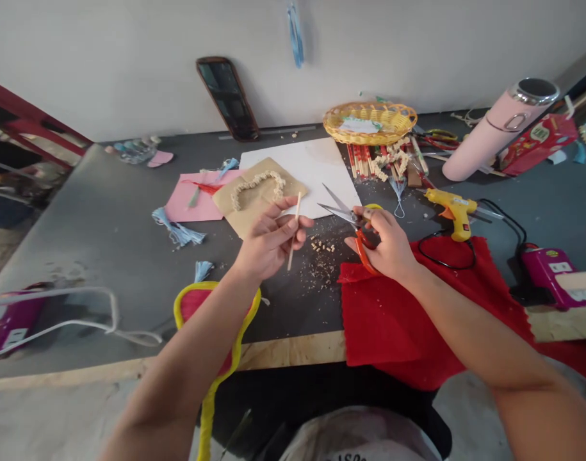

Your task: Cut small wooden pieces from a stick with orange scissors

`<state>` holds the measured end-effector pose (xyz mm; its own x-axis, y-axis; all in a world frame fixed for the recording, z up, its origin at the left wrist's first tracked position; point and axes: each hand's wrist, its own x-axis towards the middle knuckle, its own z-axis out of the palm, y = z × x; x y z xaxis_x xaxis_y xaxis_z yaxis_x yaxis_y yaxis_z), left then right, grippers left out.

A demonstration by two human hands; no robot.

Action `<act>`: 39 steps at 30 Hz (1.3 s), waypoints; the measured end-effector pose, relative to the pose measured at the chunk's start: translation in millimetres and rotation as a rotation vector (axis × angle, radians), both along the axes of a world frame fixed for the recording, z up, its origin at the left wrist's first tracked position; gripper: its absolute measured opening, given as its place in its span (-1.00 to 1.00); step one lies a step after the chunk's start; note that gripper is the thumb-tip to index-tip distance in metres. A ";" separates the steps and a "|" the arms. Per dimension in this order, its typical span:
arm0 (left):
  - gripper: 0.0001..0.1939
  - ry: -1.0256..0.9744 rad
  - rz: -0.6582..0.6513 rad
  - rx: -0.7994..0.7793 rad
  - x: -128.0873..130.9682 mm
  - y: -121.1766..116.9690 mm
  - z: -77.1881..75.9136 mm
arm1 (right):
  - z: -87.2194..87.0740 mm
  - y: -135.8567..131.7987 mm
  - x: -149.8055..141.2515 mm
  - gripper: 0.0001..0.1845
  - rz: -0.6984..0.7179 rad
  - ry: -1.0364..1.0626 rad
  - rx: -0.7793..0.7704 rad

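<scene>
Closest in, a shirt (pixel 360 435) is showing dark lettering, cut off and unreadable. Red cloth (pixel 398 320) is lying beneath the right forearm. Left hand (pixel 271 240) is pinching 1 thin pale stick (pixel 298 206), slightly tilted, above the dark tabletop (pixel 129 211); right hand (pixel 389 243) is gripping orange-handled scissors (pixel 355 221), 2 blades standing apart. Small pale pieces (pixel 323 245) are lying between the hands. Beyond, a knobbly strand (pixel 269 175) is curving on brown paper (pixel 257 202). Far right, behind 1 pink flask (pixel 489 137), a red carton (pixel 528 150) is bearing a green-and-white label, too small for reading.
</scene>
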<state>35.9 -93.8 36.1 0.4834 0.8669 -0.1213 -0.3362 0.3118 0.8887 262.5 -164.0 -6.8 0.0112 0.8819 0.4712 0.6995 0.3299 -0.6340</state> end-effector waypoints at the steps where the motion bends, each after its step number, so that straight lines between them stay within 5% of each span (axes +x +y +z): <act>1: -0.61 -0.025 -0.031 -0.016 2.5 -2.2 -1.8 | 0.4 -0.4 -0.2 -0.47 0.013 -0.030 0.004; 11: -0.77 0.141 0.001 0.135 0.7 -14.2 -17.0 | 4.9 -8.2 -9.9 -0.37 0.135 -0.245 -0.062; 29: -0.79 0.284 -0.057 0.173 2.0 -26.8 -21.3 | 8.1 -16.3 -20.6 -0.36 0.189 -0.181 -0.126; 39: -0.74 0.272 -0.012 0.154 3.5 -23.8 -21.2 | 8.1 -11.2 -12.2 -0.38 0.083 -0.221 -0.099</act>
<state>39.3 -117.6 14.9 0.4619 0.8794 -0.1155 -0.0769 0.1694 0.9825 250.3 -175.3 1.3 -0.1564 0.9174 0.3660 0.7978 0.3358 -0.5008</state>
